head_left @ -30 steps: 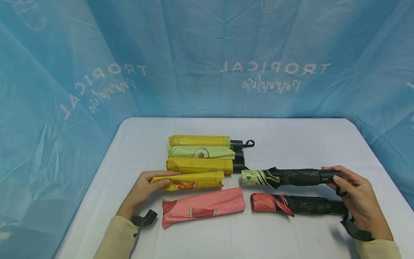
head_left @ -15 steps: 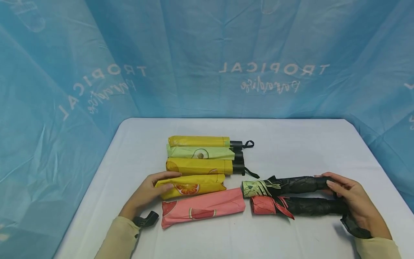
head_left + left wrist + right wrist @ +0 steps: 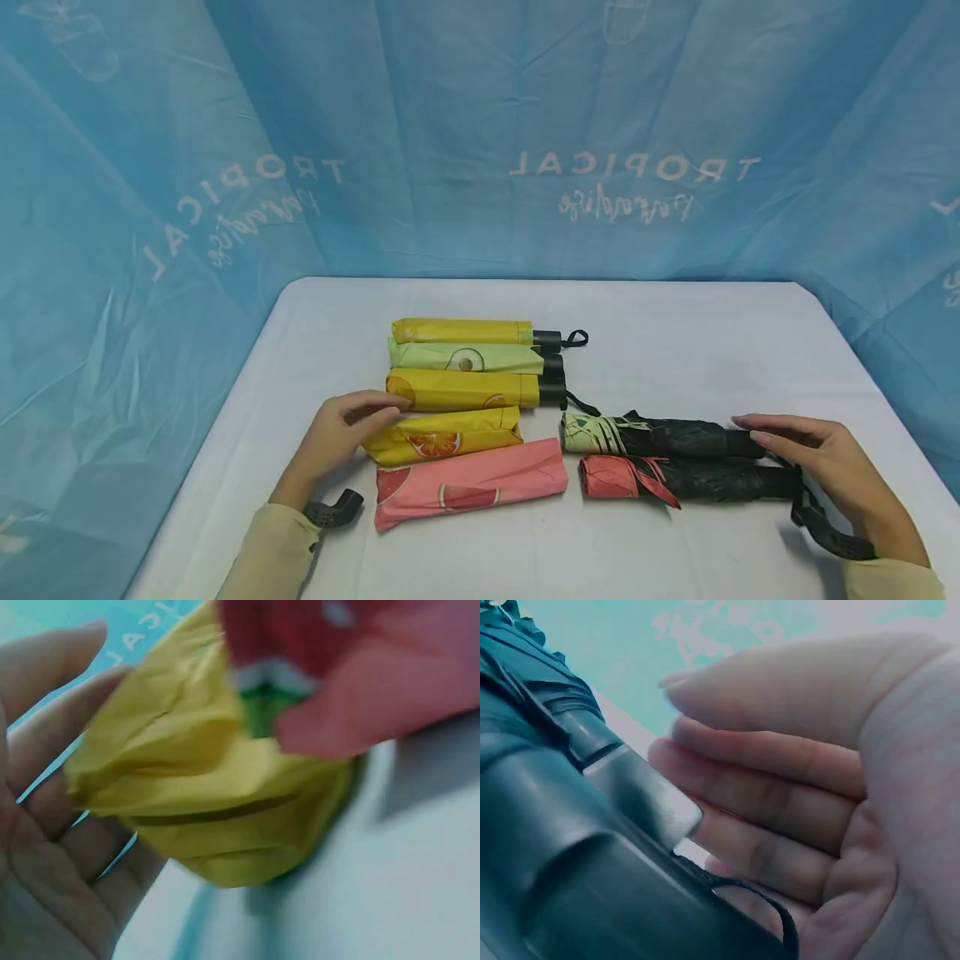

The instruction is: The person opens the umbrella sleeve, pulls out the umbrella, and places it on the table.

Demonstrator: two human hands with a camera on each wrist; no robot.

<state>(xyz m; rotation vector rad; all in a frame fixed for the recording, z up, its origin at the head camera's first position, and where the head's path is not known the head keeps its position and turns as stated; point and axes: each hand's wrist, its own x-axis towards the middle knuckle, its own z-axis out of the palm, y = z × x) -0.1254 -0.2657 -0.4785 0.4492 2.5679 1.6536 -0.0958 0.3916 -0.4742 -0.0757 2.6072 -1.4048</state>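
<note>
My left hand (image 3: pixel 337 437), fingers loosely extended, is at the left end of a yellow umbrella sleeve (image 3: pixel 465 442) with an orange-slice print. In the left wrist view that sleeve (image 3: pixel 172 765) lies beside the fingers, ungripped; contact is hard to tell. A folded black umbrella with green patterned cloth (image 3: pixel 675 437) lies on the table, my right hand (image 3: pixel 832 467) at its handle end. The right wrist view has the fingers (image 3: pixel 772 810) relaxed near the black handle (image 3: pixel 645 799), holding nothing. Just nearer lie a folded black-and-red umbrella (image 3: pixel 720 481) and a pink watermelon-print sleeve (image 3: pixel 510 479).
Behind them sit a yellow sleeved umbrella (image 3: pixel 465 389), a green avocado-print one (image 3: pixel 427 356) and another yellow one (image 3: pixel 465 331), side by side with black handles to the right. The white table (image 3: pixel 675 333) meets a blue curtain (image 3: pixel 450 125) at the back.
The orange-print sleeve and the green-and-black umbrella have moved nearer to the pink sleeve and the red umbrella. Both hands have let go, the right drawing slightly off the handle.
</note>
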